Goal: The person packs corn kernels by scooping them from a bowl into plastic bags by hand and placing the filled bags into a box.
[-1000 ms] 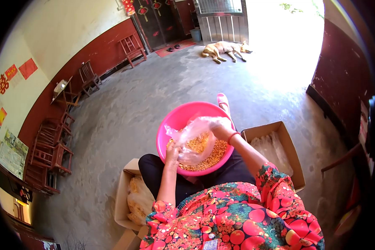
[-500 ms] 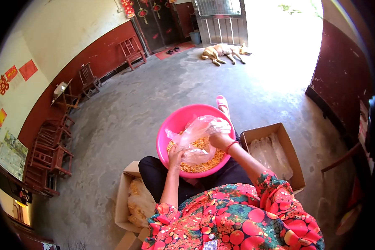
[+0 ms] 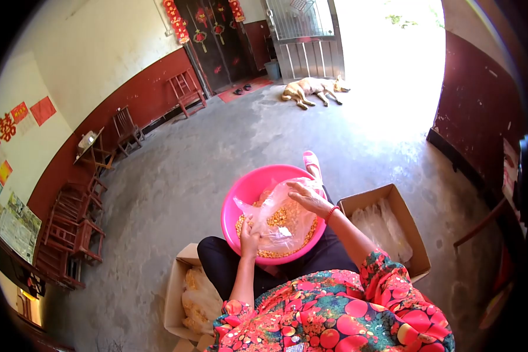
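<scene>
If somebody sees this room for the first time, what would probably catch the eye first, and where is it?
Probably the bright pink basin near the middle, holding corn kernels; the left hand grips a clear plastic bag over it, with the right hand at the bag's far edge. Next, perhaps, the tan dog lying on the floor by the metal door at the top.

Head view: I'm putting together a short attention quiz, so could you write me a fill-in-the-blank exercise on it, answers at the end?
1. The hand gripping the plastic bag is the person's ____ one.
2. The round basin under the bag is coloured ____.
3. The band around the wrist of the right hand is ____.
4. The animal lying near the metal door is a ____.

Missing words: left; pink; red; dog.
</scene>
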Tool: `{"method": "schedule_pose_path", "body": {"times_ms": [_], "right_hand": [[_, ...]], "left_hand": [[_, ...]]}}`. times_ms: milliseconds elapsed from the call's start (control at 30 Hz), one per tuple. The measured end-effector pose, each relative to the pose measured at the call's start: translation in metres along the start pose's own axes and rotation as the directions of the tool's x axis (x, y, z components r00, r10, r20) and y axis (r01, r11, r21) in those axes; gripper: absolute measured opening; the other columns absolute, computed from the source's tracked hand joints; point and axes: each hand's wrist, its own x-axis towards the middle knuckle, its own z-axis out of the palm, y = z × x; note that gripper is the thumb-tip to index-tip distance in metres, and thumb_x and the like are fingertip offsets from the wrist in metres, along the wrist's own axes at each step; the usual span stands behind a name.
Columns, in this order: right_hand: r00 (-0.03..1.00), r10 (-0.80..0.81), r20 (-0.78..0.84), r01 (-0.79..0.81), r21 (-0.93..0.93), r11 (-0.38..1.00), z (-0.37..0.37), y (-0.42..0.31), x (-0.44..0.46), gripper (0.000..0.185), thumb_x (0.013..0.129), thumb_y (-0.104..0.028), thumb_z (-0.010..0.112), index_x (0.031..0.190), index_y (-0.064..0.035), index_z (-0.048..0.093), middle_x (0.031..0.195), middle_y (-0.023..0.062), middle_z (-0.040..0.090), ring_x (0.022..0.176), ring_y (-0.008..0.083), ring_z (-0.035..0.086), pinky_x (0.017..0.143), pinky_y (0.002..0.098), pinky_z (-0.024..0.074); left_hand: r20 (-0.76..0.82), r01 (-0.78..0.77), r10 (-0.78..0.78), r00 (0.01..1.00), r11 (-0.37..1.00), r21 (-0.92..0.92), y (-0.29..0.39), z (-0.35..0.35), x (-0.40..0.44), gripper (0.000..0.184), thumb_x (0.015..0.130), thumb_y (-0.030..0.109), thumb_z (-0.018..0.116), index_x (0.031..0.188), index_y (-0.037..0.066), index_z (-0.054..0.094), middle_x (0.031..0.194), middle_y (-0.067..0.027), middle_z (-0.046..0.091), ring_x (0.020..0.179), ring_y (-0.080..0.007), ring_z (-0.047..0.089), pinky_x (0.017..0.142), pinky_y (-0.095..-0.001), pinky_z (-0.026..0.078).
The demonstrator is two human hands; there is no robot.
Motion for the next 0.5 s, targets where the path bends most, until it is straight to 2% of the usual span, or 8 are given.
{"method": "schedule_pose_path", "body": {"times_ms": [67, 167, 233, 267, 300, 333, 400, 500], "right_hand": [[0.998, -0.049, -0.048, 0.040, -0.168, 0.985, 0.001, 0.026, 0.013, 0.047, 0.082, -0.029, 0.044, 0.118, 0.0000, 0.037, 0.114, 0.0176, 0.045, 0.107, 0.0280, 0.043, 0.091, 0.0328, 0.0328], [0.928, 0.088, -0.363, -0.194, -0.268, 0.944, 0.014, 0.053, 0.022, 0.045, 0.079, -0.024, 0.045, 0.116, 0.0004, 0.039, 0.115, 0.0222, 0.043, 0.110, 0.0321, 0.038, 0.094, 0.0379, 0.0284], [0.920, 0.137, -0.367, -0.282, -0.378, 0.882, 0.030, 0.091, 0.028, 0.045, 0.077, -0.022, 0.045, 0.117, -0.0003, 0.038, 0.114, 0.0234, 0.043, 0.109, 0.0331, 0.039, 0.092, 0.0385, 0.0298], [0.928, 0.205, -0.310, -0.302, -0.305, 0.903, 0.038, 0.104, 0.023, 0.044, 0.078, -0.022, 0.044, 0.116, -0.0006, 0.038, 0.111, 0.0237, 0.045, 0.107, 0.0338, 0.041, 0.090, 0.0392, 0.0322], [0.931, 0.268, -0.246, -0.326, -0.232, 0.917, 0.038, 0.097, 0.019, 0.043, 0.078, -0.021, 0.043, 0.115, -0.0009, 0.038, 0.108, 0.0240, 0.047, 0.105, 0.0346, 0.043, 0.087, 0.0399, 0.0346], [0.906, 0.405, -0.123, -0.423, -0.260, 0.868, 0.035, 0.090, 0.015, 0.043, 0.078, -0.023, 0.043, 0.114, -0.0017, 0.036, 0.101, 0.0244, 0.050, 0.097, 0.0360, 0.048, 0.081, 0.0410, 0.0384], [0.898, 0.418, -0.135, -0.439, -0.223, 0.870, 0.036, 0.089, 0.013, 0.044, 0.077, -0.025, 0.044, 0.114, -0.0021, 0.035, 0.095, 0.0255, 0.052, 0.091, 0.0360, 0.052, 0.077, 0.0418, 0.0406], [0.927, 0.315, -0.204, -0.357, -0.224, 0.907, 0.029, 0.077, 0.011, 0.048, 0.077, -0.029, 0.045, 0.116, -0.0021, 0.034, 0.091, 0.0261, 0.054, 0.086, 0.0352, 0.054, 0.073, 0.0421, 0.0426]], "left_hand": [[0.040, 0.003, -0.003, 0.999, 1.000, -0.015, 0.007, 0.003, -0.005, 0.054, 0.065, -0.012, 0.040, 0.118, 0.002, 0.036, 0.091, -0.0071, 0.046, 0.072, -0.0109, 0.049, 0.057, -0.0184, 0.041], [0.130, 0.064, -0.044, 0.991, 0.986, -0.156, 0.011, 0.009, -0.008, 0.049, 0.070, -0.008, 0.045, 0.118, 0.003, 0.037, 0.088, -0.0066, 0.049, 0.070, -0.0097, 0.050, 0.058, -0.0189, 0.042], [0.250, 0.168, -0.156, 0.956, 0.985, -0.029, -0.001, 0.006, -0.002, 0.047, 0.070, -0.004, 0.048, 0.115, 0.004, 0.038, 0.077, -0.0033, 0.053, 0.061, -0.0085, 0.051, 0.055, -0.0196, 0.043], [0.209, 0.088, -0.074, 0.975, 0.994, -0.060, -0.011, 0.009, -0.002, 0.025, 0.077, 0.007, 0.052, 0.102, 0.002, 0.049, 0.070, 0.0006, 0.053, 0.061, -0.0069, 0.049, 0.057, -0.0208, 0.042], [0.212, 0.078, -0.064, 0.975, 0.995, -0.059, -0.023, 0.002, 0.000, 0.025, 0.077, 0.007, 0.052, 0.102, 0.002, 0.049, 0.070, 0.0006, 0.053, 0.061, -0.0069, 0.049, 0.057, -0.0208, 0.042], [0.231, 0.035, -0.062, 0.971, 0.992, 0.121, -0.035, -0.005, 0.002, 0.015, 0.079, 0.011, 0.051, 0.091, 0.001, 0.052, 0.066, 0.0011, 0.051, 0.058, -0.0066, 0.047, 0.055, -0.0206, 0.040], [0.215, 0.035, -0.097, 0.972, 0.960, 0.276, -0.024, 0.000, 0.000, 0.024, 0.083, 0.020, 0.048, 0.067, 0.002, 0.055, 0.059, 0.0024, 0.048, 0.055, -0.0050, 0.043, 0.050, -0.0204, 0.036], [0.225, 0.068, -0.131, 0.965, 0.961, 0.268, -0.021, -0.002, 0.006, 0.022, 0.082, 0.020, 0.051, 0.072, 0.001, 0.057, 0.060, 0.0019, 0.050, 0.055, -0.0049, 0.043, 0.050, -0.0211, 0.037]]}}
